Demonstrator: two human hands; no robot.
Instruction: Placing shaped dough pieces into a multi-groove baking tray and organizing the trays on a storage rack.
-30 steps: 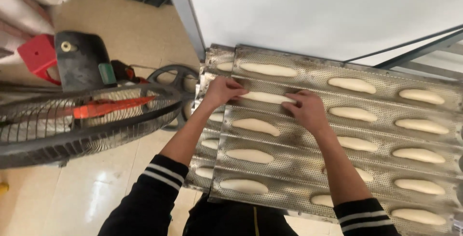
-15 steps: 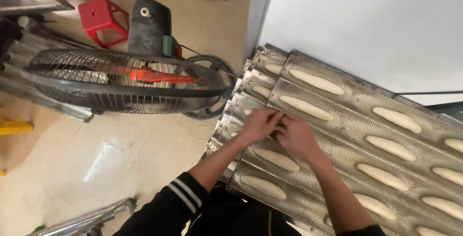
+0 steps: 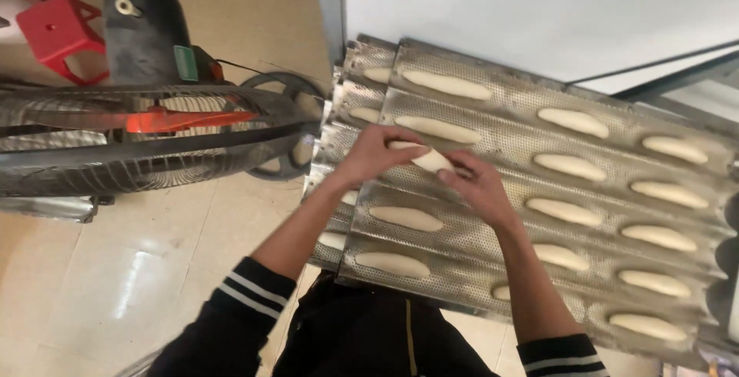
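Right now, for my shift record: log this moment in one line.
left hand: holds dough piece | right hand: pinches its other end | under: perforated baking tray | beside: floor fan

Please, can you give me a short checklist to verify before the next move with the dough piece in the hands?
1. Dough piece held by both hands: ok, left hand and right hand grip its ends.
2. Dough lifted off the tray: cannot tell.
3. Empty place in the groove under the hands: cannot tell, hands cover it.
4. Neighbour loaves apart from the hands: ok.
5. Tray lies steady: cannot tell, its support is hidden.
6. Floor fan away from the tray: not ok, it stands right beside the tray edge.
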